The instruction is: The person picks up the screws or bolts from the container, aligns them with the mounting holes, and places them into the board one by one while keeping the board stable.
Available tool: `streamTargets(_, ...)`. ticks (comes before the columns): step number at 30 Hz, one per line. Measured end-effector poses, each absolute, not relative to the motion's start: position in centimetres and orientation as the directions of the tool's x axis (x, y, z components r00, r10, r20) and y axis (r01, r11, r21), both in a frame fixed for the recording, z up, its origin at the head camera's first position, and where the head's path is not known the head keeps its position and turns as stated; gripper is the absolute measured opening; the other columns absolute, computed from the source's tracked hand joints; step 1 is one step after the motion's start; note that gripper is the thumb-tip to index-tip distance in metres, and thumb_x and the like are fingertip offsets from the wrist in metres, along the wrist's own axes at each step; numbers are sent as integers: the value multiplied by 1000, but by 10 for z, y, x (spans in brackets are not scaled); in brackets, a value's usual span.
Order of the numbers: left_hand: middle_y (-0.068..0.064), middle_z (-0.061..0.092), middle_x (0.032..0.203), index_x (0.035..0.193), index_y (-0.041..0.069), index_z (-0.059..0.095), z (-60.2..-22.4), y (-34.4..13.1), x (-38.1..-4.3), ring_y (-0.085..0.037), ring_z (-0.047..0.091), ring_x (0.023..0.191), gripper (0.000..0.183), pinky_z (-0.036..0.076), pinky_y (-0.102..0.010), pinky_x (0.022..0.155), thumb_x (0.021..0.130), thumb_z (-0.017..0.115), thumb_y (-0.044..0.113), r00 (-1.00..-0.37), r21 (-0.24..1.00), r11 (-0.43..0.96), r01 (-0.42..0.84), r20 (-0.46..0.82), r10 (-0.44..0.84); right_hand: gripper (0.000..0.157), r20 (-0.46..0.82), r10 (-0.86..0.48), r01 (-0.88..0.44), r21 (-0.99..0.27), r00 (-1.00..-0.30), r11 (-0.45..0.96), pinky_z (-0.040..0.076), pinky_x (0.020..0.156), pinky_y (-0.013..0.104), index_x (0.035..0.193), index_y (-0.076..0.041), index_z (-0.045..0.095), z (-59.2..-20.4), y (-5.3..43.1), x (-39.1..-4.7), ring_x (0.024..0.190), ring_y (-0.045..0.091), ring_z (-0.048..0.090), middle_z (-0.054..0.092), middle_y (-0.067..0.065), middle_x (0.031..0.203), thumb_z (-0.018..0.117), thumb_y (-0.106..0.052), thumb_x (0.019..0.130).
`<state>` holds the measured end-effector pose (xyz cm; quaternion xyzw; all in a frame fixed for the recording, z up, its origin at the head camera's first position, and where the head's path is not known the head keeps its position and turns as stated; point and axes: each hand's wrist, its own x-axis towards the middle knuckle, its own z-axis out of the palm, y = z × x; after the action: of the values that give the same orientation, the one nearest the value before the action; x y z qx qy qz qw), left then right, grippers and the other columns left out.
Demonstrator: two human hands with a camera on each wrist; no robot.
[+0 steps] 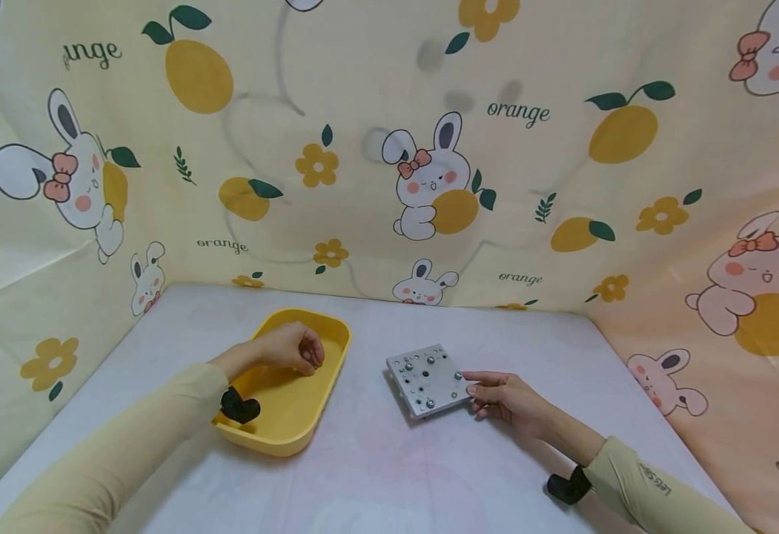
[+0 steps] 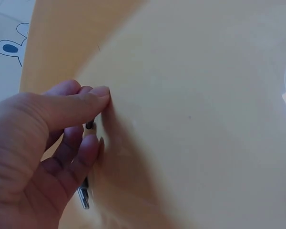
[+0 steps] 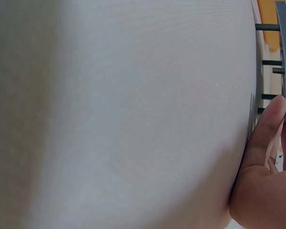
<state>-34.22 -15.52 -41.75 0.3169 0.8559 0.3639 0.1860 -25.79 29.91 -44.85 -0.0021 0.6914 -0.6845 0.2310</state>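
Observation:
My left hand point(image 1: 289, 347) reaches into the yellow tray point(image 1: 345, 348), its fingers curled by the far right wall. In the left wrist view, my left thumb and fingers point(image 2: 57, 143) close around a slim dark bolt, partly hidden by them; its silver end point(image 2: 84, 198) shows below. With thumb and fingertips, my right hand point(image 1: 512, 404) pinches the right corner of a square metal plate point(image 1: 439, 389). Several silver bolt heads and holes dot the plate's top. Dark threaded bolt shanks point(image 3: 271, 62) stick out of its underside in the right wrist view.
A white cloth point(image 1: 389, 482) covers the table. Patterned fabric point(image 1: 362, 208) with rabbits and oranges stands along the back and both sides. Black wrist mounts sit on the left wrist point(image 1: 239, 406) and the right wrist point(image 1: 569, 486).

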Motion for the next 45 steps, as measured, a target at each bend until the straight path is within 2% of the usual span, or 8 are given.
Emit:
streamTargets(14, -5, 68, 87, 94, -1, 68, -418, -153, -339, -16, 61, 78, 13, 53, -26, 73, 83, 76, -2, -679, 759, 481, 439, -71, 731, 51, -322, -320, 314, -946, -891, 77, 56, 73, 28, 140, 1, 51, -447, 300, -256, 77, 17, 63, 68, 14, 101, 67, -11, 94)
streamTargets(20, -11, 70, 92, 101, -6, 66, -414, -155, -336, -22, 65, 84, 14, 55, -31, 77, 88, 71, -3, -695, 818, 433, 379, -58, 717, 51, -320, -324, 313, -947, -890, 76, 55, 72, 28, 140, 1, 51, -448, 300, -255, 77, 17, 63, 68, 14, 100, 68, -12, 93)
streamTargets(24, -11, 70, 95, 105, -7, 66, -409, -155, -335, -23, 65, 86, 17, 55, -32, 76, 92, 69, 4, -720, 816, 409, 408, 12, 694, 51, -324, -320, 315, -946, -891, 81, 55, 72, 27, 140, 1, 51, -449, 300, -254, 77, 17, 63, 68, 14, 100, 67, -12, 93)
streamTargets(31, -15, 68, 106, 110, -1, 66, -388, -141, -329, -24, 62, 95, 22, 52, -33, 84, 94, 69, 13, -741, 844, 339, 416, 98, 665, 51, -327, -317, 321, -944, -890, 74, 55, 72, 27, 140, 2, 50, -448, 300, -251, 78, 18, 64, 68, 15, 102, 67, -11, 94)
streamTargets(36, -6, 68, 109, 112, 6, 68, -373, -119, -317, -21, 61, 101, 19, 50, -36, 92, 95, 67, 14, -760, 862, 326, 388, 100, 642, 51, -332, -309, 321, -943, -891, 87, 55, 72, 28, 141, 1, 50, -446, 298, -253, 78, 19, 63, 67, 16, 103, 66, -11, 94)
streamTargets(40, -2, 68, 107, 110, 10, 69, -369, -96, -310, -22, 62, 98, 15, 51, -34, 89, 96, 66, 13, -742, 878, 278, 389, 120, 659, 51, -338, -303, 324, -941, -891, 95, 55, 73, 29, 141, 1, 50, -445, 297, -255, 78, 20, 63, 67, 16, 104, 66, -11, 94)
streamTargets(45, -6, 68, 104, 109, 4, 68, -370, -64, -305, -33, 62, 94, 15, 54, -34, 82, 96, 65, 9, -681, 900, 164, 405, 177, 710, 50, -324, -315, 313, -946, -892, 89, 55, 73, 29, 140, 1, 50, -445, 297, -256, 78, 18, 63, 68, 15, 105, 66, -11, 94)
